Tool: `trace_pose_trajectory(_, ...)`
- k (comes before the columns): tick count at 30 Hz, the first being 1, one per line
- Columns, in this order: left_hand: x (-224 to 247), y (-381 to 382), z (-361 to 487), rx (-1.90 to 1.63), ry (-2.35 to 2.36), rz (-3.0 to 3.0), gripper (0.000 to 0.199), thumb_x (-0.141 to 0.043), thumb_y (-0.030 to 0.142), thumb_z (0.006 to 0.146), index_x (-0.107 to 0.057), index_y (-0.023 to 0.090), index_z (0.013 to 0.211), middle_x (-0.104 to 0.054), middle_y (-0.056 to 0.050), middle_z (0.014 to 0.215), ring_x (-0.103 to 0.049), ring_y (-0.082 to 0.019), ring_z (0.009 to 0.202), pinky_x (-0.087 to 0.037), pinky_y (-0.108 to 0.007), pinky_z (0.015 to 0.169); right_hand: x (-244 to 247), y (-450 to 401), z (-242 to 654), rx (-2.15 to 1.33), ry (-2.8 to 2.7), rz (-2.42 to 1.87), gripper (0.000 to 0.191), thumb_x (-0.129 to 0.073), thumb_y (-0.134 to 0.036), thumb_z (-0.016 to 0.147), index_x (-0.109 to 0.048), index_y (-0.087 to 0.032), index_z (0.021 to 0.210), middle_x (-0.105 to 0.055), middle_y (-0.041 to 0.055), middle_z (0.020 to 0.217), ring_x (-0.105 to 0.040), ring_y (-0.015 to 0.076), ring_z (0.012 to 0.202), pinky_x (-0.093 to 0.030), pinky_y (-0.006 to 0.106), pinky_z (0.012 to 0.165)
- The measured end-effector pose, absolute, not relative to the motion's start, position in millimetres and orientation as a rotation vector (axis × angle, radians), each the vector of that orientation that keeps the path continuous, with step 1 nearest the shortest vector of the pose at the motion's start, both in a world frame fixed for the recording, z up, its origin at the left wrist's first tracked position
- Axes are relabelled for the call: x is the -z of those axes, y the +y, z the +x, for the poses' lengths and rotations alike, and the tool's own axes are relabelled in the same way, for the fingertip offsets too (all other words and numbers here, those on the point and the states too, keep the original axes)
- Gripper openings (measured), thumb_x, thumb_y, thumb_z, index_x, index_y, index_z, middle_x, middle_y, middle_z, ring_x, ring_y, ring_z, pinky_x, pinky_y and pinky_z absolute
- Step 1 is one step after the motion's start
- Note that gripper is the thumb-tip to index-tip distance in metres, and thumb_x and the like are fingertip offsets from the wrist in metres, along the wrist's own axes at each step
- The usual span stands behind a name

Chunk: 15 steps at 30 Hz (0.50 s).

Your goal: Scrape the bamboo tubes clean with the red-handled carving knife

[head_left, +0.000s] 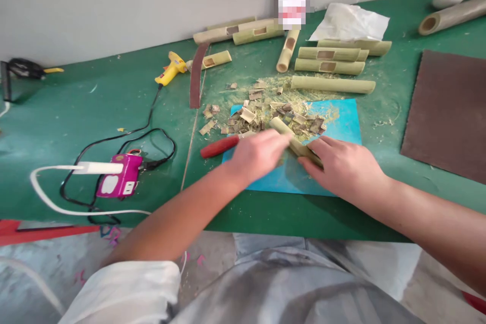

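A short bamboo tube (281,125) lies slanted over a blue sheet (341,121), its far end among the shavings. My right hand (343,164) is wrapped around the near end of the tube. Curled against the tube's middle is my left hand (261,154), blurred; whatever its fingers hold is hidden. A red handle (219,147) rests on the table beside my left hand, its other end out of sight. Bamboo chips (248,114) and pale dust are heaped around the tube's far end.
Several bamboo tubes (334,84), some with cut windows, lie toward the back. Left are a yellow glue gun (170,68), a brown strip (196,78) and a magenta power adapter (120,176) with loose cords. A brown sheet (446,116) lies right, a white plastic bag (349,23) behind.
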State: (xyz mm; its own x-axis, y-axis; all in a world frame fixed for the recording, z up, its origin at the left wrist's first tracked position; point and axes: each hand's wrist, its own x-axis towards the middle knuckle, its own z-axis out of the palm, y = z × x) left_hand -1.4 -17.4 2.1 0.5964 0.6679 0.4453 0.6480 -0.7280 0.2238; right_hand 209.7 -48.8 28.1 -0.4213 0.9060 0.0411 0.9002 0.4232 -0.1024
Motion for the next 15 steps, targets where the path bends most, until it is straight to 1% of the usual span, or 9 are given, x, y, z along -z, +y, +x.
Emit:
trace_pose_trajectory(1, -2.3, -16.2, -2.0, -0.867, 1.276, 2.739, 0.028, -0.046, 0.026, 0.1, -0.071, 0.014, 0.106, -0.074, -0.007, 0.089, -0.069, -0.013, 0.079, -0.056, -0.023, 0.072, -28.0, -48.8, 209.6, -0.095, -2.568, -1.645, 0.031, -0.048, -0.04, 0.091, -0.065, -0.016, 0.082, -0.065, 0.006, 0.075, -0.051, 0.0144, 0.058, -0.019, 0.029, 0.052)
trace_pose_trajectory(2, -2.6, -15.4, -2.5, -0.914, 1.345, 2.713, 0.029, -0.046, 0.026, 0.1, -0.072, 0.013, 0.104, -0.073, -0.007, 0.085, -0.069, -0.013, 0.076, -0.055, -0.022, 0.07, -28.0, -48.8, 209.6, -0.095, -2.568, -1.648, 0.031, -0.048, -0.04, 0.091, -0.065, -0.016, 0.083, -0.065, 0.0061, 0.076, -0.052, 0.0145, 0.058, -0.019, 0.029, 0.052)
trace_pose_trajectory(4, -3.8, -15.3, -2.3, -0.799, 1.209, 2.738, 0.029, -0.046, 0.026, 0.1, -0.07, 0.013, 0.109, -0.073, -0.007, 0.086, -0.069, -0.013, 0.077, -0.055, -0.022, 0.071, -28.1, -48.9, 209.6, -0.104, -2.577, -1.642, 0.031, -0.047, -0.04, 0.091, -0.065, -0.016, 0.082, -0.065, 0.006, 0.076, -0.051, 0.0141, 0.058, -0.019, 0.029, 0.053)
trace_pose_trajectory(6, -4.8, -16.7, -1.0, -0.742, 1.11, 2.733, 0.029, -0.046, 0.027, 0.1, -0.068, 0.016, 0.115, -0.073, -0.006, 0.089, -0.069, -0.012, 0.076, -0.055, -0.02, 0.07, -28.6, -48.9, 209.4, -0.114, -2.585, -1.645, 0.031, -0.047, -0.039, 0.091, -0.065, -0.016, 0.081, -0.065, 0.0059, 0.076, -0.051, 0.0139, 0.058, -0.019, 0.029, 0.053)
trace_pose_trajectory(7, -5.1, -17.6, -0.2, -0.763, 1.116, 2.719, 0.029, -0.046, 0.028, 0.1, -0.069, 0.016, 0.113, -0.073, -0.006, 0.089, -0.069, -0.012, 0.078, -0.055, -0.021, 0.071, -29.1, -48.9, 209.2, -0.116, -2.584, -1.654, 0.031, -0.047, -0.04, 0.091, -0.065, -0.016, 0.082, -0.066, 0.0059, 0.076, -0.051, 0.014, 0.058, -0.019, 0.029, 0.053)
trace_pose_trajectory(10, -4.7, -20.4, 2.2, -0.836, 1.299, 2.646, 0.03, -0.043, 0.026, 0.101, -0.071, 0.014, 0.104, -0.071, -0.006, 0.082, -0.068, -0.013, 0.076, -0.055, -0.023, 0.072, -30.4, -48.5, 208.4, -0.12, -2.583, -1.689, 0.03, -0.049, -0.04, 0.091, -0.065, -0.016, 0.083, -0.066, 0.0062, 0.077, -0.052, 0.0144, 0.059, -0.019, 0.029, 0.052)
trace_pose_trajectory(11, -4.4, -21.4, 2.9, -0.814, 1.228, 2.676, 0.03, -0.044, 0.026, 0.1, -0.071, 0.014, 0.106, -0.071, -0.006, 0.081, -0.068, -0.013, 0.074, -0.055, -0.022, 0.07, -30.7, -48.3, 208.2, -0.126, -2.589, -1.692, 0.03, -0.049, -0.039, 0.091, -0.065, -0.016, 0.083, -0.066, 0.0062, 0.077, -0.052, 0.0145, 0.059, -0.019, 0.029, 0.052)
trace_pose_trajectory(13, -3.9, -22.5, 3.4, -0.769, 1.12, 2.709, 0.028, -0.047, 0.027, 0.099, -0.069, 0.016, 0.111, -0.072, -0.006, 0.086, -0.069, -0.013, 0.076, -0.054, -0.021, 0.068, -30.7, -48.0, 208.0, -0.133, -2.594, -1.688, 0.03, -0.048, -0.038, 0.09, -0.065, -0.016, 0.082, -0.066, 0.0062, 0.076, -0.052, 0.0146, 0.058, -0.019, 0.029, 0.052)
trace_pose_trajectory(15, -4.0, -21.6, 2.3, -0.799, 1.133, 2.688, 0.028, -0.047, 0.025, 0.099, -0.069, 0.014, 0.112, -0.073, -0.007, 0.09, -0.069, -0.014, 0.08, -0.055, -0.023, 0.073, -30.1, -47.8, 208.3, -0.122, -2.583, -1.677, 0.03, -0.048, -0.039, 0.09, -0.065, -0.016, 0.082, -0.066, 0.0062, 0.075, -0.052, 0.0147, 0.059, -0.019, 0.028, 0.052)
